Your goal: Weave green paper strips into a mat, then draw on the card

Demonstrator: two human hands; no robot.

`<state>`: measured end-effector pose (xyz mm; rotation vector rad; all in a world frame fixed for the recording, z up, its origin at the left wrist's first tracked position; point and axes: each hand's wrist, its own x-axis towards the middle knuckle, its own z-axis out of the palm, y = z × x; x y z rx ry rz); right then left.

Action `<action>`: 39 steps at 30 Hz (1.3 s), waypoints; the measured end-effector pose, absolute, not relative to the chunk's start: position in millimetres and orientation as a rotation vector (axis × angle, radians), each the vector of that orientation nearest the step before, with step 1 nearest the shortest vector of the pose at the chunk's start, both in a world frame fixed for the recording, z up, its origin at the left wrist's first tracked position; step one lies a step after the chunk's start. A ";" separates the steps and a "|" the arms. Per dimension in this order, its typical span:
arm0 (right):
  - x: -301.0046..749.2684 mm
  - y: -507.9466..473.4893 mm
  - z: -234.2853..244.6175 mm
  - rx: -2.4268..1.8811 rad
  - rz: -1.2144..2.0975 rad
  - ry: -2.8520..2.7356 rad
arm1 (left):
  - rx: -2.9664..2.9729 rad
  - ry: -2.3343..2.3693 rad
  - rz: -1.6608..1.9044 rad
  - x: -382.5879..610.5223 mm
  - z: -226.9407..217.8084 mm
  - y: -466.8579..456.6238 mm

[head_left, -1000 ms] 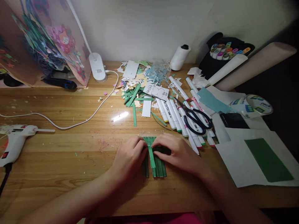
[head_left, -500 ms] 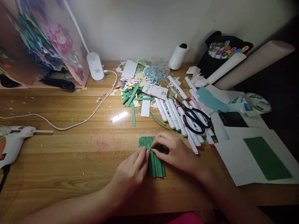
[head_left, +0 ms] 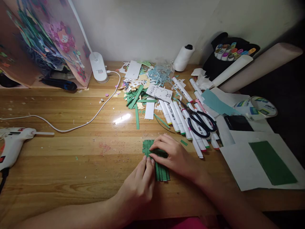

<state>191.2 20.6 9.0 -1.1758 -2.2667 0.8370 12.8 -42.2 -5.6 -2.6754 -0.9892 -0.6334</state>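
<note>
While your left hand (head_left: 140,179) had its fingertips on the green strips (head_left: 163,173), your right hand (head_left: 175,154) bent over them from the right. Your hands were close together, but it was hard to tell if your fingers pinched a strip. The strips lay criss-crossed at the near middle of the table (head_left: 83,171). Farther off, to the right, scissors (head_left: 197,115) lay on pens (head_left: 179,118). A glue gun (head_left: 16,144) lay on the left.
</note>
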 end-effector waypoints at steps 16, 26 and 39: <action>202.0 26.4 10.2 -1.119 0.891 -2.310 | -2.676 -0.970 -0.629 14.8 -8.2 -42.1; 204.5 26.5 8.8 -1.182 0.834 -2.329 | -2.711 -0.947 -0.563 13.0 -5.0 -40.2; 220.7 29.7 20.3 -1.282 0.915 -2.355 | -3.048 -1.197 -0.762 5.6 3.0 -22.4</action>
